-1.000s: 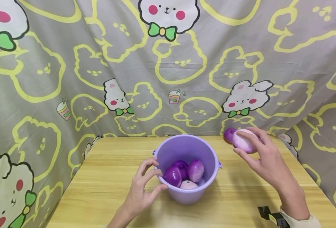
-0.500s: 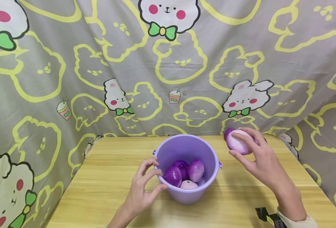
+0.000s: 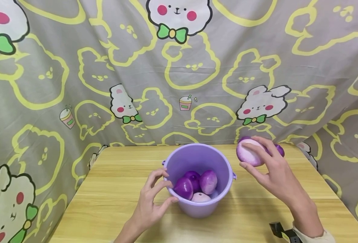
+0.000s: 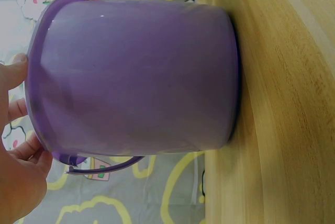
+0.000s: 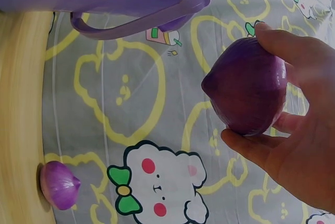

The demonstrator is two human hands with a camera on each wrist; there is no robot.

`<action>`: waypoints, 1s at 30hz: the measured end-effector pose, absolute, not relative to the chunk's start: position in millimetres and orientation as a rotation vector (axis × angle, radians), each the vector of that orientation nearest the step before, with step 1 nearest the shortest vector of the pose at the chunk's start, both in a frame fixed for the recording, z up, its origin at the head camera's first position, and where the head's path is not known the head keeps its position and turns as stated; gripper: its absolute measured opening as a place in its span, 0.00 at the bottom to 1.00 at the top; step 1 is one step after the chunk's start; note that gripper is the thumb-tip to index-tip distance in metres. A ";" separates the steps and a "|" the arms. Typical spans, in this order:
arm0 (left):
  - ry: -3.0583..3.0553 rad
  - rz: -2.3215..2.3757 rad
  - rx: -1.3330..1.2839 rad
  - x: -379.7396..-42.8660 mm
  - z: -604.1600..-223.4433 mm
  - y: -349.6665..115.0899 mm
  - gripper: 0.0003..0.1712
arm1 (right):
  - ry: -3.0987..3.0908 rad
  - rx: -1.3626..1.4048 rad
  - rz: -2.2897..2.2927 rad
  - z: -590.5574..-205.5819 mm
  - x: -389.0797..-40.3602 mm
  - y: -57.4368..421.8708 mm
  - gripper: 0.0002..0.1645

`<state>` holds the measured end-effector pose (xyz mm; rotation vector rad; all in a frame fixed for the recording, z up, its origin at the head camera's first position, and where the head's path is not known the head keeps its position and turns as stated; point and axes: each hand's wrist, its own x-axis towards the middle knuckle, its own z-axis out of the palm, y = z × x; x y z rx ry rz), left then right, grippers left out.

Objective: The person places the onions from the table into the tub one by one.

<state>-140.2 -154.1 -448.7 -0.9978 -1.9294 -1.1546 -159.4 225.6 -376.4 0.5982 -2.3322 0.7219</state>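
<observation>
- Cartoon-printed cloth (image 3: 154,76) is hanging behind the wood-grain surface (image 3: 112,189), where a purple bucket (image 3: 198,207) is standing upright.
- Right hand (image 3: 277,173) is pinching the held onion (image 3: 249,153) between thumb and fingers, raised apart from the bucket; its smooth, rounded skin could be slipping out if the pinch is slackening.
- Left hand (image 3: 150,197) is gripping the bucket's rim with curved fingers and thumb; pressing down one-sidedly could be tipping it.
- Four onions (image 3: 183,188) are showing inside; a hard drop onto them could be causing a bounce.
- Loose onion (image 3: 280,151) is lying near the surface's back edge; a stray knuckle could be setting it rolling.
</observation>
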 end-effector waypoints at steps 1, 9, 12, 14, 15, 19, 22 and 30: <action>-1.929 -1.153 -0.998 -140.1 -448.5 -154.1 0.15 | -2.335 0.600 0.726 -376.4 -159.2 225.2 0.43; -1.922 -1.152 -1.000 -139.4 -446.7 -153.6 0.15 | -2.349 0.635 0.778 -375.5 -156.9 219.6 0.43; -1.923 -1.150 -1.000 -139.2 -446.4 -153.6 0.15 | -2.345 0.647 0.778 -375.0 -156.3 217.0 0.43; -1.926 -1.149 -0.997 -139.2 -446.5 -153.8 0.15 | -2.339 0.659 0.778 -374.6 -156.1 215.3 0.43; -1.927 -1.148 -0.996 -139.3 -446.7 -153.9 0.15 | -2.336 0.666 0.776 -374.4 -156.1 214.5 0.43; -1.934 -1.145 -0.994 -140.2 -447.2 -154.5 0.15 | -2.325 0.690 0.784 -373.7 -155.7 211.4 0.42; -1.941 -1.145 -0.995 -140.7 -447.8 -154.5 0.15 | -2.319 0.705 0.790 -373.0 -154.9 209.1 0.42; -1.936 -1.151 -0.997 -140.0 -448.6 -154.8 0.15 | -2.337 0.746 0.797 -374.8 -155.1 203.2 0.42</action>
